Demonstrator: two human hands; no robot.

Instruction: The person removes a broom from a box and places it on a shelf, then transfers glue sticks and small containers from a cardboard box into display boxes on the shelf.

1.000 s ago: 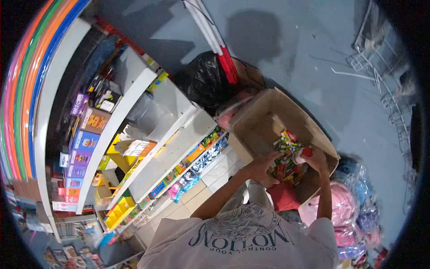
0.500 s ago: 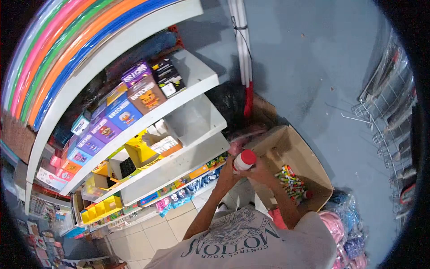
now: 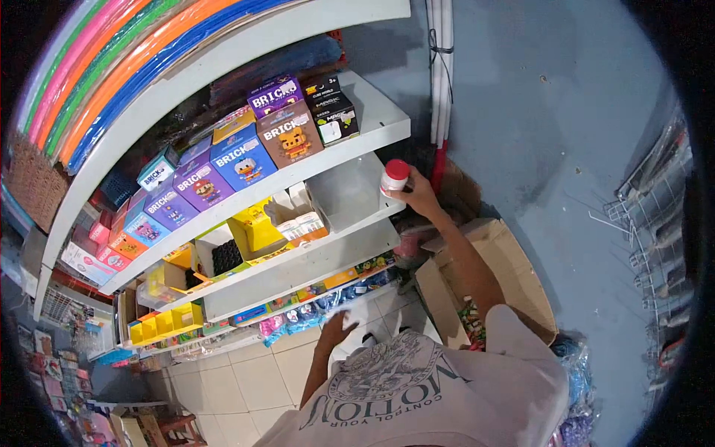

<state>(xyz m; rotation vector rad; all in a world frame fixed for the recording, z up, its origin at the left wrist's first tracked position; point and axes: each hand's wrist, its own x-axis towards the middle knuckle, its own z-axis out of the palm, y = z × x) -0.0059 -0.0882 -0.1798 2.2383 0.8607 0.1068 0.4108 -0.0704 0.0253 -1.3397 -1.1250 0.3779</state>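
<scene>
My right hand [image 3: 421,197] grips a white bottle with a red lid [image 3: 393,181], its fingers wrapped round the side. The bottle is upright at the right end of a white shelf [image 3: 344,192], overlapping the shelf edge in this view. Lower down, my left hand [image 3: 337,332] holds nothing, and its fingers are apart over the tiled floor. Below my right forearm stands an open cardboard box [image 3: 514,257]. Colourful small items [image 3: 472,326] lie inside it, partly hidden by my arm and shirt.
Brick toy boxes [image 3: 243,162] line the shelf above, beside black boxes [image 3: 335,119]. Yellow bins [image 3: 165,322] and small cartons [image 3: 298,220] stand lower left. White poles [image 3: 441,74] lean at the wall. Wire racks [image 3: 648,216] hang at right.
My right hand has carried the bottle up and left from above the cardboard box to the shelf end. My left hand has let go of it and moved down and left.
</scene>
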